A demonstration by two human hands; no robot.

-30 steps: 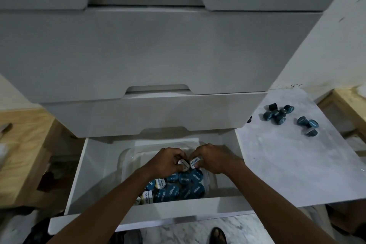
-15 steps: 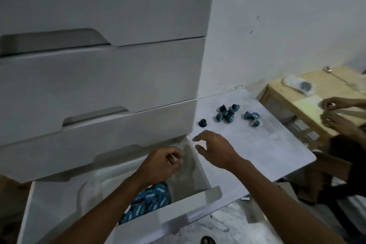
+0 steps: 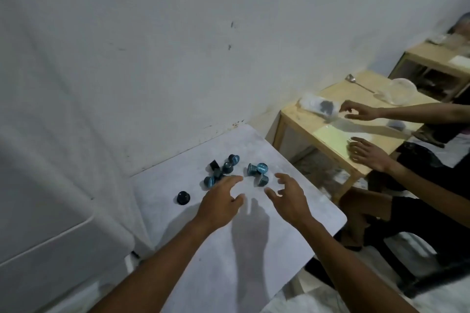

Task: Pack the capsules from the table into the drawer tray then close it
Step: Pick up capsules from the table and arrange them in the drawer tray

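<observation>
Several blue and dark capsules lie on the white marbled table (image 3: 254, 249) near the wall. One cluster (image 3: 222, 169) sits to the left, a group of three (image 3: 258, 173) to its right, and a single dark capsule (image 3: 183, 197) lies apart at the left. My left hand (image 3: 221, 201) hovers just below the left cluster, fingers spread and empty. My right hand (image 3: 287, 197) is open beside the group of three, holding nothing. The drawer and its tray are out of view.
The white drawer cabinet (image 3: 50, 211) fills the left side. A wall stands behind the table. To the right another person's hands (image 3: 368, 155) reach over a wooden table (image 3: 338, 119) holding a plastic bag (image 3: 318, 107) and a clear container (image 3: 399, 89).
Both my hands left the drawer tray and moved right over the table to the loose capsules. The view swung right, so the drawer dropped out of sight.
</observation>
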